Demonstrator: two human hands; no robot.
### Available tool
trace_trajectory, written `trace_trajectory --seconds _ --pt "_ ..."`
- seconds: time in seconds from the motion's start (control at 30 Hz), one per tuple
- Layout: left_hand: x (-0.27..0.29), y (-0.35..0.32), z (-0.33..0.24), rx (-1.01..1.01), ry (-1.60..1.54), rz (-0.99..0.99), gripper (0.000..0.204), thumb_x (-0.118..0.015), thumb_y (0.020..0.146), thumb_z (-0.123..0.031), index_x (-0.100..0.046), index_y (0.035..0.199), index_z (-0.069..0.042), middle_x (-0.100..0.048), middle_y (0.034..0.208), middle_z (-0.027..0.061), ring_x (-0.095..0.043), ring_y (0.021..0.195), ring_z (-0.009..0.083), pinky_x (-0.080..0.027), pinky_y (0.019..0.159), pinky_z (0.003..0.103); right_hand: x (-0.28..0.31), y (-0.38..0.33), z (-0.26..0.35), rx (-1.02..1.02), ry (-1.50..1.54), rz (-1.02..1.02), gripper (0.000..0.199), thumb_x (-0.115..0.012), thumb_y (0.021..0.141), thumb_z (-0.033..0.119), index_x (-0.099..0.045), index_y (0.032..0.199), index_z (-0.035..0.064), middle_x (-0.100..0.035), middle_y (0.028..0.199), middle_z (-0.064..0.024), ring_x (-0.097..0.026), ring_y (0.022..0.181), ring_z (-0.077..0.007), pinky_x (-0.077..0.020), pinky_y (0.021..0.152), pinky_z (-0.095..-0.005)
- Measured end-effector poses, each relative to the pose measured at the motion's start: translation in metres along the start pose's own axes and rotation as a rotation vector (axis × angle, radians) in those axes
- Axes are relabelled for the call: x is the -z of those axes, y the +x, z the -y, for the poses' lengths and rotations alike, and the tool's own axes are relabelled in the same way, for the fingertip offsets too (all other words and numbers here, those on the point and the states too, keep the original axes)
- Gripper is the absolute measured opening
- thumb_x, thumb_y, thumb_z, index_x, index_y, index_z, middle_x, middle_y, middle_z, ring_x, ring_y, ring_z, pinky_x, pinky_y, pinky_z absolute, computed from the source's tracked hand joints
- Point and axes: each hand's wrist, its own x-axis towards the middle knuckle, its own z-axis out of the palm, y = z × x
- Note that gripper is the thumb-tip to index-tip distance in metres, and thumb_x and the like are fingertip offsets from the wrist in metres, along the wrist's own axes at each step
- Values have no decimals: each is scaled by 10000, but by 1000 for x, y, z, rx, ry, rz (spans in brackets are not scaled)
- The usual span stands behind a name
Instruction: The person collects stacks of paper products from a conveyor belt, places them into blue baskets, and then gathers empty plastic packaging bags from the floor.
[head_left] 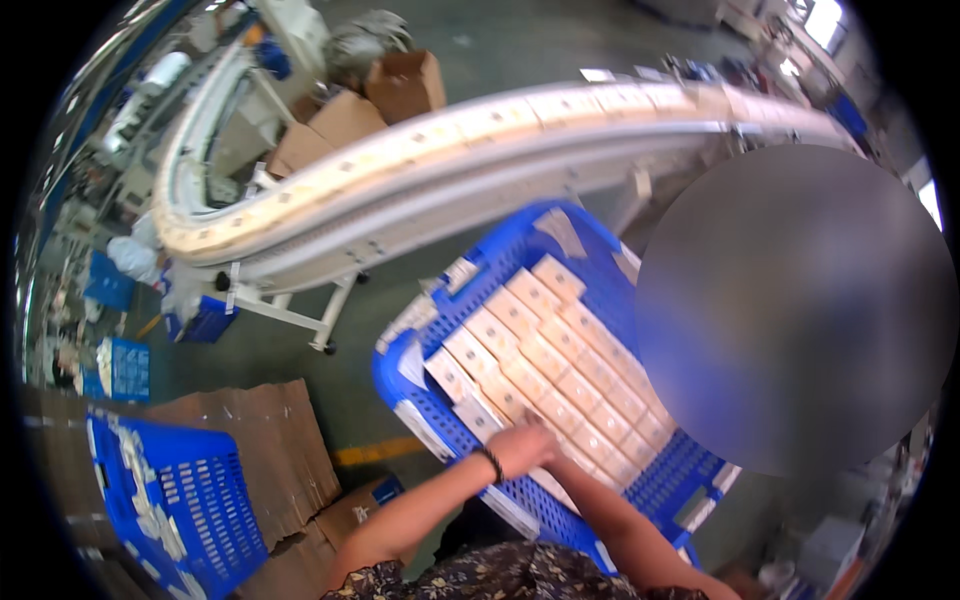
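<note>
A blue plastic basket [468, 270] stands in front of me, tilted across the view. Inside it, small cream-white boxes [560, 375] lie in several close rows, each with a small dark mark on its end. My left hand [515, 450], with a dark bracelet at the wrist, reaches over the near left side onto the boxes there. Right beside it, my right hand [547, 440] comes in from the lower right, and the two overlap. The fingers of both hands are mostly hidden and slightly blurred; whether they grip a box does not show.
Beyond the basket curves a conveyor [400, 150] carrying a line of similar boxes. Its wheeled leg [325, 335] stands on the floor. Another blue basket [205, 500] sits at lower left by flattened cardboard [270, 430]. Open cartons [405, 85] lie behind the conveyor. A blurred disc covers the right.
</note>
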Motion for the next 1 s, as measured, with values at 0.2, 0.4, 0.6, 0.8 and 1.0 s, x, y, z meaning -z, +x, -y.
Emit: trace_trajectory --seconds 0.2,0.4,0.6,0.8,1.0 --pt "-14 -101 -40 99 -122 -716 213 -607 903 -209 -638 1064 -73 -623 954 134 -606 904 308 -497 780 409 135 -69 6 -299 -402 503 595 -652 865 431 -567 1257 -8 -722 840 -141 -705 826 -272 -534 774 -369" --pt "-103 -129 -59 764 -448 -1200 638 -609 908 -344 -396 1351 63 -468 1321 291 -475 1220 391 -377 1025 450 199 -163 118 -350 -192 772 721 -698 859 394 -387 1429 81 -596 1248 -204 -602 1113 -342 -475 938 -422" --pt "-148 -77 -36 742 -593 -1156 1062 -745 814 -319 -40 1445 165 -279 1467 346 -341 1368 361 -230 1166 373 152 -271 132 -4 -496 652 682 -559 932 390 -303 1458 39 -549 1231 -247 -519 1149 -402 -425 980 -483" --pt "-156 -91 -56 552 -1282 -1016 835 -597 955 -394 -59 1550 -161 -391 1468 130 -521 1201 303 -461 940 477 179 -275 95 99 -396 531 716 -488 937 523 -325 1445 44 -580 1149 -236 -553 1064 -408 -446 936 -482" --pt "-328 -227 -87 564 -1032 -1064 443 -566 965 -213 -448 1386 -139 -644 1070 66 -634 794 131 -496 656 244 169 -274 133 98 -452 626 694 -539 909 475 -378 1415 29 -578 1219 -263 -567 1131 -394 -456 950 -475"
